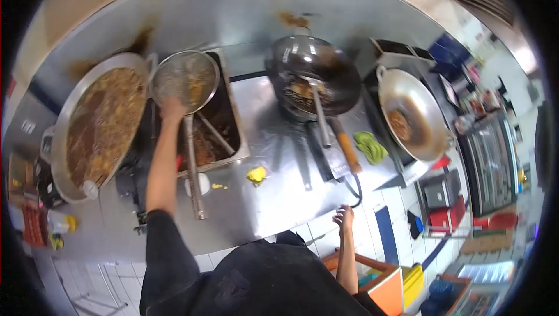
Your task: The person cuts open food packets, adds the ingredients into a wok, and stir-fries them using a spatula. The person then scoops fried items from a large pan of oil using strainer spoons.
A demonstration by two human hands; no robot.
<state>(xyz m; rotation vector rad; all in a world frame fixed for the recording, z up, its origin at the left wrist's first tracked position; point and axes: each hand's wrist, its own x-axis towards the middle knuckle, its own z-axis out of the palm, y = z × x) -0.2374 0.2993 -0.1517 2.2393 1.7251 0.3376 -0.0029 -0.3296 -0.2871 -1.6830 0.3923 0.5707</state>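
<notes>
My left hand (173, 108) reaches over the near rim of a round wire strainer (185, 74), its fingers blurred inside the bowl. Yellowish food pieces (197, 90) lie in the mesh. The strainer's long handle (191, 170) points toward me across a rectangular metal pan (237, 141), which holds dark food and another utensil. Loosely curled with its fingers apart, my right hand (343, 218) hangs at the counter's front edge, close to a curved black hose or cable (356, 191). I see nothing held in it.
A large pot of brown stew (108, 124) stands at left. A dark wok (343, 77) with a ladle (320, 112) in it sits right of centre; its wooden handle (346, 147) juts forward. Farther right are a green cloth (371, 147) and a lighter wok (428, 124).
</notes>
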